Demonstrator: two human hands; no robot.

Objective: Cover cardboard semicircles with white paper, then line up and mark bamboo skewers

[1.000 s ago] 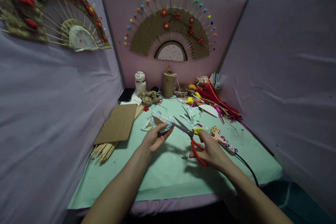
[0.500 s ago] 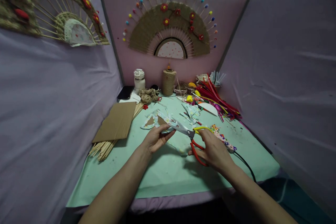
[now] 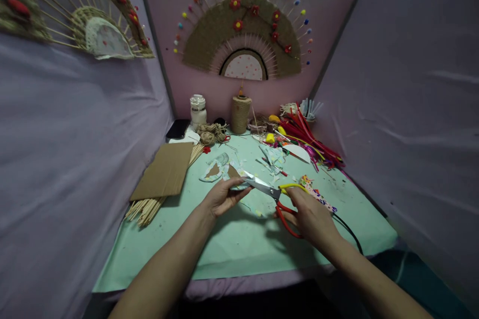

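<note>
My left hand (image 3: 225, 196) pinches a cardboard piece edged with pale blue patterned cloth (image 3: 234, 172), thumb on top. My right hand (image 3: 307, 213) grips scissors (image 3: 266, 189) with one yellow and one red handle. The handles are spread apart, and the blades reach left to the piece by my left fingertips. Whether they bite into the cloth I cannot tell. Just left of the held piece lies another cloth-edged cardboard piece (image 3: 211, 171). A loose sheet of the same cloth (image 3: 260, 205) rests on the table between my hands.
Brown cardboard (image 3: 162, 172) lies over bamboo sticks (image 3: 144, 213) at left. Behind stand a white jar (image 3: 198, 110) and a twine spool (image 3: 240, 115). Cloth scraps (image 3: 272, 154), red pipe cleaners (image 3: 307, 134) and a cloth-wrapped tool (image 3: 322, 200) with a black cord are at right.
The scissors and my right hand have shifted slightly right. The held piece has turned a little, and a clear protractor behind it shows more. The camera view has tilted slightly down.
</note>
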